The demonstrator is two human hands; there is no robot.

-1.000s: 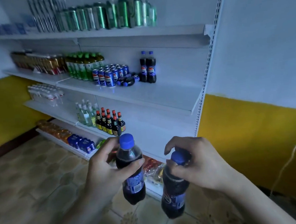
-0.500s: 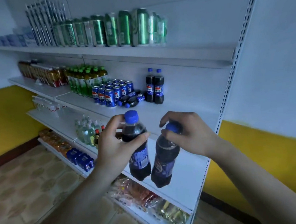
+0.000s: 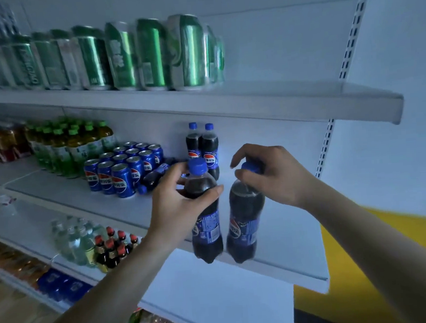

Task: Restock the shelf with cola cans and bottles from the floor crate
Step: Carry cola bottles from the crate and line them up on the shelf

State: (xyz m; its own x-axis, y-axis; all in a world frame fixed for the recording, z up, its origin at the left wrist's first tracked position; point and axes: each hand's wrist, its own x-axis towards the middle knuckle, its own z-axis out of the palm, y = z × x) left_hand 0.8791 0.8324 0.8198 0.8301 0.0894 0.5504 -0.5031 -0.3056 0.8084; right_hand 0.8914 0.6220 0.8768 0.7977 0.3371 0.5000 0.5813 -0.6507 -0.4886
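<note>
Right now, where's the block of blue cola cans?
Head view, left of centre: blue cola cans stand on the second shelf, green-capped bottles to their left, lying cola bottles to their right.

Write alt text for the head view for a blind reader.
Two hands hold cola bottles before a white shelf: the left hand grips one bottle round its shoulder, the right hand holds the other bottle by its blue cap. Behind stand cola cans and two upright bottles.

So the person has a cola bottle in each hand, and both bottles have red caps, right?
Not quite. The head view shows the left hand and the right hand each holding a cola bottle, but the caps are blue, not red.
</note>
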